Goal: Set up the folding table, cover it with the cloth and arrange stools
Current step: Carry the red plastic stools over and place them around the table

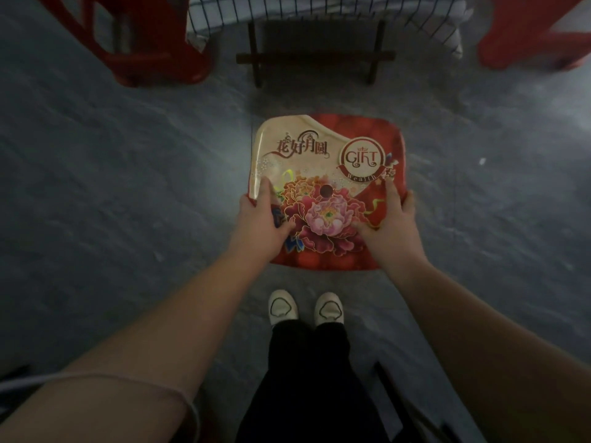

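A red plastic stool [326,161] with a flower print and the word GIFT on its seat is in front of me, seen from straight above. My left hand [260,220] grips the seat's left edge and my right hand [388,223] grips its right edge. The stool's legs are hidden under the seat. Beyond it stands the folding table, its dark wooden leg frame [315,57] showing under a white checked cloth [323,8] that hangs over it.
Two more red stools stand on either side of the table, one at the top left [144,36] and one at the top right [537,33]. The floor [128,187] is grey concrete. My feet in white shoes [305,308] are just behind the stool.
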Demonstrator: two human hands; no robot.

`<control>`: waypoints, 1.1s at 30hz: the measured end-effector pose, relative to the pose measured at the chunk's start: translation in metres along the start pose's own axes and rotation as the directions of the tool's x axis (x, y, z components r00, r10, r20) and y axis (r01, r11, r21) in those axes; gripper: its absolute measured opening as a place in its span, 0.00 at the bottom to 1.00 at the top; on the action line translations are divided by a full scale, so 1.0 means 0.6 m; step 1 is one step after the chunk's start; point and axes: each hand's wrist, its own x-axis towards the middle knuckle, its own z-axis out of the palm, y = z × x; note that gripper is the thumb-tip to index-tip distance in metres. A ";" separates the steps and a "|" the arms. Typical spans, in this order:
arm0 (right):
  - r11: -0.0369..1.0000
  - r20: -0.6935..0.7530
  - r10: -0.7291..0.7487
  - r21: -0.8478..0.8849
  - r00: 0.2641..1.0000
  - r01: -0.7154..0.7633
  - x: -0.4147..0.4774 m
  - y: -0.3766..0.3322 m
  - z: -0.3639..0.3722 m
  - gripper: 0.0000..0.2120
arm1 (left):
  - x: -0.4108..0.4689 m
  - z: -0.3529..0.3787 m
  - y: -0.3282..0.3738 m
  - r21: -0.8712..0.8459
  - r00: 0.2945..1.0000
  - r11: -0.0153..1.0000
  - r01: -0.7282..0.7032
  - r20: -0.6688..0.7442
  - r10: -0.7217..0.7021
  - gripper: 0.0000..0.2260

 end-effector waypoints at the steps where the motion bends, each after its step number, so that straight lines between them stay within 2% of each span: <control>1: 1.000 0.008 0.005 -0.004 1.000 -0.005 -0.009 0.011 0.008 0.46 | -0.012 0.008 -0.009 0.008 1.000 1.000 0.005 0.003 -0.005 0.45; 7: 1.000 0.053 0.022 -0.017 0.998 -0.021 -0.047 0.064 0.045 0.46 | -0.065 0.053 -0.046 0.029 0.999 0.999 0.038 0.034 -0.039 0.43; 13: 0.998 0.040 0.027 -0.051 0.999 -0.024 -0.071 0.091 0.066 0.45 | -0.093 0.090 -0.075 0.008 0.997 0.998 0.063 0.040 -0.063 0.44; 30: 0.996 0.082 0.062 -0.066 0.995 -0.057 -0.083 0.097 0.072 0.46 | -0.096 0.105 -0.081 -0.028 0.992 0.992 0.121 0.045 -0.119 0.45; 33: 0.991 0.106 0.083 -0.114 0.991 -0.070 -0.084 0.090 0.070 0.46 | -0.096 0.103 -0.079 -0.013 0.990 0.992 0.128 0.063 -0.127 0.45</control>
